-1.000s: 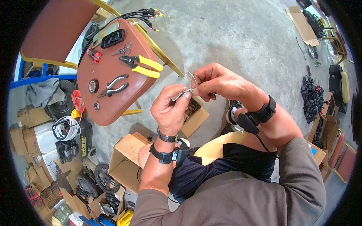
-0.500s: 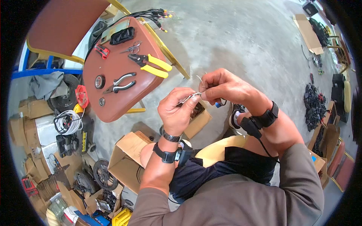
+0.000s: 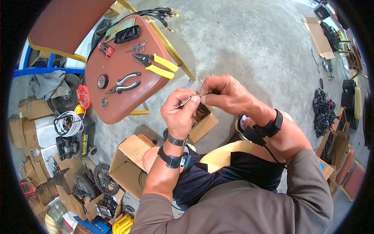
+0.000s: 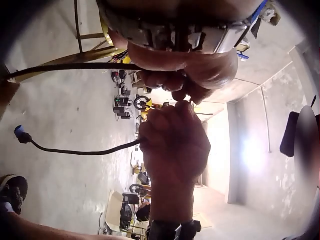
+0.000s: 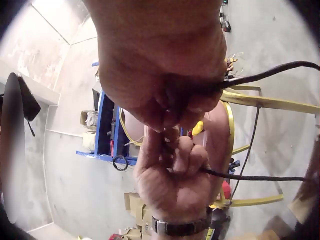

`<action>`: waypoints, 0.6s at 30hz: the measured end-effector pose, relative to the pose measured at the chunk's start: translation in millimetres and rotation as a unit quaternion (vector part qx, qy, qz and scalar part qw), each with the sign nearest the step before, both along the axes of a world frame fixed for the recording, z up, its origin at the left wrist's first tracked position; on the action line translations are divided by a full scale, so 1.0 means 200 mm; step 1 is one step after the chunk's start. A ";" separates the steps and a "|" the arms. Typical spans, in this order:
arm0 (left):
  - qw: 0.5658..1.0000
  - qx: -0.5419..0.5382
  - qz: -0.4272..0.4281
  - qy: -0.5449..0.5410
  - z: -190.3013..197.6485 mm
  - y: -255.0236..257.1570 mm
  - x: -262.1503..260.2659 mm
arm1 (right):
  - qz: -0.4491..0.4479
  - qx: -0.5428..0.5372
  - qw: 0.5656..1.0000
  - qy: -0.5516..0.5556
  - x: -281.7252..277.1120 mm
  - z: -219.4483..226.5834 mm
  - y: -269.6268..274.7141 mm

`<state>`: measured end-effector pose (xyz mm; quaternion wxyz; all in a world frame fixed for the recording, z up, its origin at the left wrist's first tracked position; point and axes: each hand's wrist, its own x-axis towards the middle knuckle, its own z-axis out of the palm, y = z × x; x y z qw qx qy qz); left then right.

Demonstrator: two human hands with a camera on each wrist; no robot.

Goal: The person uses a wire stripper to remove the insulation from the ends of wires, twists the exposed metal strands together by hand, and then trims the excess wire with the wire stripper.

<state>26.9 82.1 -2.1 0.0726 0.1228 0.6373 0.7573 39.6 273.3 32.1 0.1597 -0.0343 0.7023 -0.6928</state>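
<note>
Both hands meet in front of my chest over a thin black cable with bare silvery wire ends. My left hand pinches the wire ends between thumb and forefinger. Touching it, my right hand grips the cable with curled fingers. In the left wrist view the left hand is at the top and the right hand below it. A black cable runs out of the right hand to a blue plug. In the right wrist view the right hand holds a black cable above the left hand.
A brown chair seat at upper left carries yellow-handled pliers, grey pliers, scissors, a tape roll and a wire harness. A small cardboard box lies under the hands. Boxes and parts crowd the floor at left.
Both hands have drawn a little closer together and the right hand has sunk slightly. The blue plug that hung below the right hand half a second ago is out of the head view.
</note>
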 end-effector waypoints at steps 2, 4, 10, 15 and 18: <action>0.999 0.041 -0.003 -0.018 -0.01 0.00 -0.01 | -0.013 0.037 0.998 0.052 0.00 0.00 -0.01; 0.997 0.073 -0.007 -0.037 -0.01 0.00 -0.01 | -0.027 0.048 0.993 0.109 0.01 -0.04 -0.03; 0.992 0.111 -0.012 -0.051 -0.02 0.01 -0.01 | -0.057 0.153 0.939 0.303 -0.03 -0.09 -0.04; 0.998 0.063 -0.005 -0.032 -0.01 0.01 -0.01 | -0.020 0.066 0.995 0.074 -0.02 0.01 -0.01; 0.998 0.051 0.000 -0.022 0.00 0.02 -0.01 | -0.022 0.062 0.997 0.043 -0.02 0.01 -0.01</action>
